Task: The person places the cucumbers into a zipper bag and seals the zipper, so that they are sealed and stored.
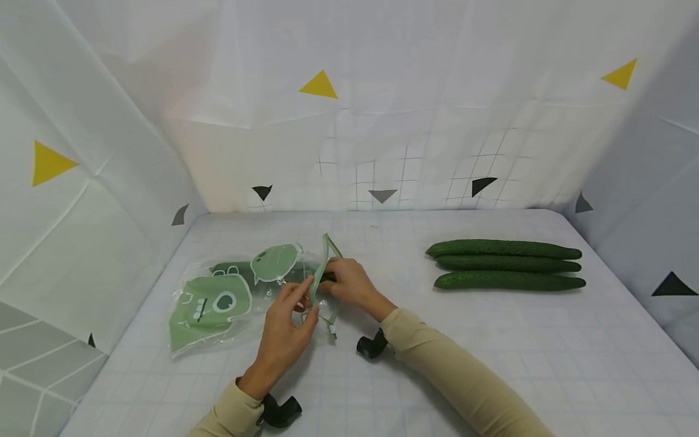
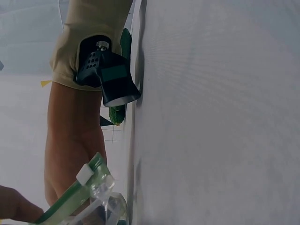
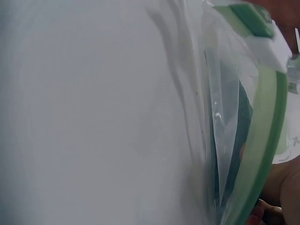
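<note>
A clear zip bag (image 1: pixel 262 306) with green cartoon prints lies on the left of the table, its mouth facing right. Inside it, a long dark cucumber (image 1: pixel 232 267) shows through the plastic. My left hand (image 1: pixel 286 331) pinches the near side of the bag's green zip strip (image 2: pixel 65 202). At the mouth, the fingers of my right hand (image 1: pixel 352 282) hold the cucumber's right end. A white slider (image 3: pixel 271 50) sits at the end of the strip in the right wrist view. Part of the right hand is hidden behind the strip in the left wrist view.
Three cucumbers (image 1: pixel 508 264) lie side by side on the right of the white table (image 1: pixel 491 352). White sheets with yellow and black triangles stand behind and at both sides. Black wrist cameras (image 1: pixel 281 411) hang under both sleeves.
</note>
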A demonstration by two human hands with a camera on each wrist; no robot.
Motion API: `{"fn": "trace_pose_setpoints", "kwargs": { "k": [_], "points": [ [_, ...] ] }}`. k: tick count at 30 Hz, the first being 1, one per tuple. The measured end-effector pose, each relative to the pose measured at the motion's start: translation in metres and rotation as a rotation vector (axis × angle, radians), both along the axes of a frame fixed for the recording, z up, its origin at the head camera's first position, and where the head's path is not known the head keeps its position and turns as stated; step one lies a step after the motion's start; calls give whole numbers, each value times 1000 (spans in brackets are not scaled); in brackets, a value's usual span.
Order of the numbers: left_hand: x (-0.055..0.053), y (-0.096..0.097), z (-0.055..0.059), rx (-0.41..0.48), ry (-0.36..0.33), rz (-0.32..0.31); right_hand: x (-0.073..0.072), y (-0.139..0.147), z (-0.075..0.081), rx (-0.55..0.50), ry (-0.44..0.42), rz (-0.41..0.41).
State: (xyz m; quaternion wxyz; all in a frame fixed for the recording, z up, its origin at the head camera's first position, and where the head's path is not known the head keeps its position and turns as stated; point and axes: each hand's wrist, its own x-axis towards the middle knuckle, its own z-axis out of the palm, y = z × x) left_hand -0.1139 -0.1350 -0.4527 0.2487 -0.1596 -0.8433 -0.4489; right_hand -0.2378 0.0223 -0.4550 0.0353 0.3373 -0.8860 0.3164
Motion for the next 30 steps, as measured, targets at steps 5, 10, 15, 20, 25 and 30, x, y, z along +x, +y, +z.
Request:
{"fn": "trace_pose_setpoints", "kwargs": {
  "k": [5, 10, 15, 20, 25, 30],
  "points": [
    [1, 0, 1, 10, -22, -8, 1, -1, -3, -8, -31, -12],
    [2, -1, 0, 15, -21, -12, 3, 1, -5, -43, -72, 10],
    [0, -1, -1, 13, 0, -14, 6, 13, -3, -114, -92, 19],
    [0, -1, -1, 10, 7, -11, 7, 32, 2, -145, -90, 26],
    [0, -1, 1, 19, -9, -2, 10, 58, 11, -171, -75, -4],
    [0, -2, 1, 21, -12, -6, 14, 87, 21, -192, -107, -97]
  ]
}}
